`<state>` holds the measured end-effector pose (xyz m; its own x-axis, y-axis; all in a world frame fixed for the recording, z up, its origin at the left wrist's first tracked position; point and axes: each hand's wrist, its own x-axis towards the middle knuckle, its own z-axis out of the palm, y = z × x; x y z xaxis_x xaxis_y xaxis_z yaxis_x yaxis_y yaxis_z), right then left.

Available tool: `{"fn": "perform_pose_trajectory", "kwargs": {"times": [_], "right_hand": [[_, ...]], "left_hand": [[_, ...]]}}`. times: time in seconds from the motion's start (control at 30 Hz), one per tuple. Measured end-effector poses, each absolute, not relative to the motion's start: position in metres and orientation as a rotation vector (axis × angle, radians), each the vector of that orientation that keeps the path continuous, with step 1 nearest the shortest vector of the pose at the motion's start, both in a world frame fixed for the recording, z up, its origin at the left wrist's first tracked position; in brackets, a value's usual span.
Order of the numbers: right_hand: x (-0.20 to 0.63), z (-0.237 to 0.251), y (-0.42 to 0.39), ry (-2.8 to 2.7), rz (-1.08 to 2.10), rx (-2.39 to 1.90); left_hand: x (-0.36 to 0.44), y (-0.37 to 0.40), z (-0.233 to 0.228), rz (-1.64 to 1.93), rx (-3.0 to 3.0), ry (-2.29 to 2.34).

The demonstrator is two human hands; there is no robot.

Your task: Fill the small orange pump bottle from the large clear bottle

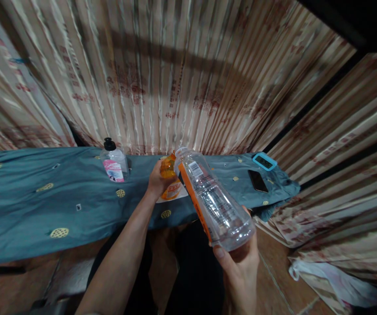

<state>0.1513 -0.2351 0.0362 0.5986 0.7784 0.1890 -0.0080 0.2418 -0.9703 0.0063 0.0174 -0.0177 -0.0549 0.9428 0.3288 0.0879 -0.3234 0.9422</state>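
I have my right hand (239, 267) cupped under the base of the empty clear bottle (214, 201), tilting its mouth up to the small orange bottle (168, 168) that my left hand (157, 181) fingers clasp above the cloth-covered desk (27, 205), so the two mouths meet

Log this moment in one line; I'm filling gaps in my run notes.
left hand: grips small orange bottle | right hand: holds tilted clear plastic bottle | mouths touching | over blue cloth
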Motion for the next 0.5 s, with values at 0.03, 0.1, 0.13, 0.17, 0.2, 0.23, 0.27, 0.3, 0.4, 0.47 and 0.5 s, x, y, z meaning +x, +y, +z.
{"fn": "perform_pose_trajectory", "kwargs": {"times": [0.03,0.1,0.13,0.17,0.2,0.23,0.27,0.3,0.4,0.47,0.5], "right_hand": [[0.150,0.037,-0.235,-0.767,0.614,-1.222],[0.148,0.039,-0.235,-0.739,0.619,-1.237],[0.147,0.041,-0.235,-0.728,0.631,-1.249],[0.146,0.043,-0.235,-0.722,0.643,-1.260],[0.146,0.044,-0.235,-0.722,0.655,-1.272],[0.145,0.046,-0.235,-0.726,0.657,-1.277],[0.145,0.047,-0.235,-0.734,0.656,-1.278],[0.146,0.047,-0.235,-0.742,0.653,-1.279],[0.146,0.048,-0.235,-0.756,0.650,-1.293],[0.146,0.048,-0.234,-0.745,0.651,-1.301],[0.146,0.048,-0.233,-0.735,0.653,-1.299]], "left_hand": [[0.006,0.018,-0.018,1.472,1.485,1.144],[0.007,0.019,-0.020,1.481,1.485,1.135],[0.007,0.019,-0.021,1.483,1.478,1.125],[0.007,0.019,-0.021,1.483,1.471,1.118],[0.006,0.020,-0.021,1.481,1.466,1.117],[0.006,0.020,-0.022,1.477,1.467,1.122],[0.006,0.020,-0.021,1.471,1.470,1.129],[0.005,0.020,-0.021,1.464,1.475,1.133],[0.004,0.020,-0.019,1.456,1.486,1.124],[0.004,0.020,-0.018,1.460,1.477,1.120],[0.004,0.020,-0.017,1.461,1.470,1.122]]}}
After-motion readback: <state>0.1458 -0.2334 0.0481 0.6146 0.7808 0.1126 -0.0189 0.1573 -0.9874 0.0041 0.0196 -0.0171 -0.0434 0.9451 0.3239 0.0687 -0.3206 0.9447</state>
